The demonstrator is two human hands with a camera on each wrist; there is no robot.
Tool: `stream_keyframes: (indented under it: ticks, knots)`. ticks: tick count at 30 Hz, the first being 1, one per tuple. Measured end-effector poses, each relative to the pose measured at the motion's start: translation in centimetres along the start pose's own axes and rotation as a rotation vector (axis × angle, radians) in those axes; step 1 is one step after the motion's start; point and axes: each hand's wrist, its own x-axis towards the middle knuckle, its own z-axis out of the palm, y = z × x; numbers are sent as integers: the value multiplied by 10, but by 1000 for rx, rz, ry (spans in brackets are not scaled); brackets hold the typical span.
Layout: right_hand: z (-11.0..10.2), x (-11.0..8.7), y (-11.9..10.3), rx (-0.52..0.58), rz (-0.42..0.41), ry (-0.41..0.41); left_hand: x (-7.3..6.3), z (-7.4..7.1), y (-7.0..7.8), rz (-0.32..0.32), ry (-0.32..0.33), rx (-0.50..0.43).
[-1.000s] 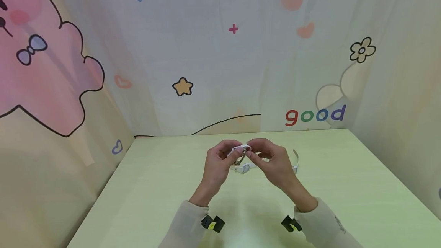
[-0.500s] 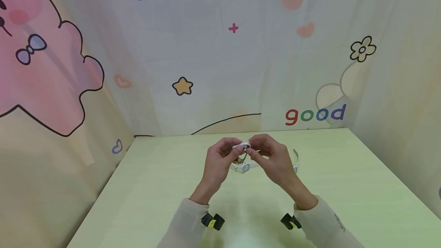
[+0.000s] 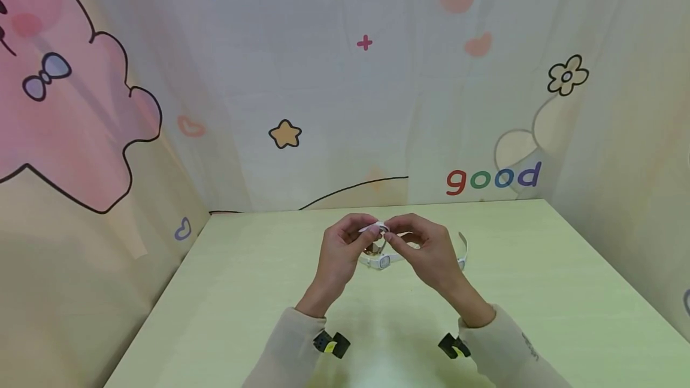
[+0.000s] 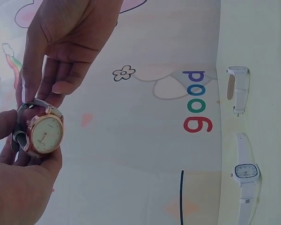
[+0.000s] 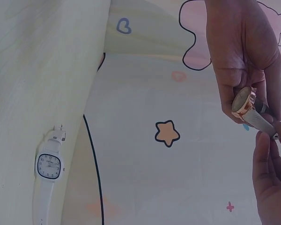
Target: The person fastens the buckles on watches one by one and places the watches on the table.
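Both hands hold a wristwatch with a round rose-gold case (image 4: 48, 135) and a pale strap (image 5: 258, 121), raised above the table. My left hand (image 3: 339, 250) grips it at the case, with fingers and thumb around the watch. My right hand (image 3: 428, 250) pinches the strap near its end, thumb against fingers. In the left wrist view the dial faces the camera, and the strap curves behind the case as a loop. Fingers hide part of the strap, so I cannot tell whether it is fastened.
A white watch with a squarish dial (image 3: 384, 262) lies on the pale green table (image 3: 259, 292), beyond the hands. Farther right lies another white watch (image 4: 239, 84), partly behind the right hand in the head view. A printed cloth (image 3: 323, 76) hangs along the table's back edge.
Both hands stay together on the rose-gold watch. Its strap shifts slightly between the fingertips, and the gold case shows more below the left fingers. The white watches lie where they were.
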Motion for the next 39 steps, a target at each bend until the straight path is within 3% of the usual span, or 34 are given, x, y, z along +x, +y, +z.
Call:
stream_keyframes:
  ticks: [14,21,28,39]
  knots:
    - [-2,0,3,16,-53,9,0,-1,-3,-1,-10,25]
    - [-2,2,2,49,9,59,3,-7,-4,2,-87,64]
    - [-3,3,9,146,71,81,7,-20,-12,-91,-83,231]
    - [-1,6,16,143,219,-34,12,-24,-15,-83,-51,210]
